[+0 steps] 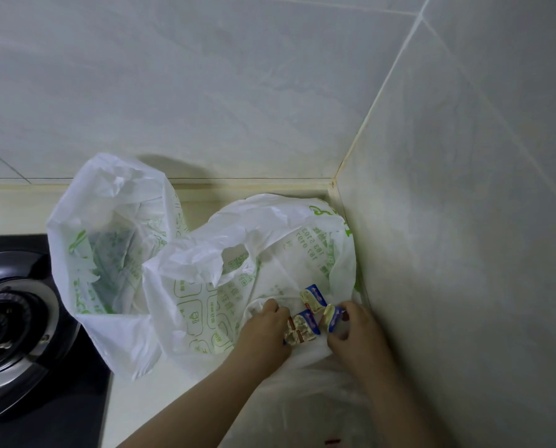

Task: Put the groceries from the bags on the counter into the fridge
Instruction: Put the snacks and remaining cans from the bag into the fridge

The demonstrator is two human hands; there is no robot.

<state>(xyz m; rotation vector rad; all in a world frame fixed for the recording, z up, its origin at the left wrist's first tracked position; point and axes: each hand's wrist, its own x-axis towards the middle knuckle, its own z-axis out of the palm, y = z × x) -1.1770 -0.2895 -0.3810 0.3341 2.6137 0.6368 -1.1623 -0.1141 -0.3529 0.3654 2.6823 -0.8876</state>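
Observation:
Two white plastic bags with green print stand on the pale counter point(160, 399). The left bag point(108, 240) gapes open beside the stove. The right bag point(270, 240) slumps into the wall corner. Three small gold and blue foil packets lie on the right bag's front. My left hand point(263, 331) is closed on the lowest packet point(302, 328). My right hand point(356, 331) pinches another packet point(331, 316) between thumb and fingers. The third packet point(313, 297) lies just above them, touched by neither hand.
A black gas stove point(15, 321) with a steel burner ring takes up the left side. Tiled walls close the back and the right, meeting in a corner point(333, 182). A clear plastic wrap point(309, 402) lies under my forearms near the counter's front.

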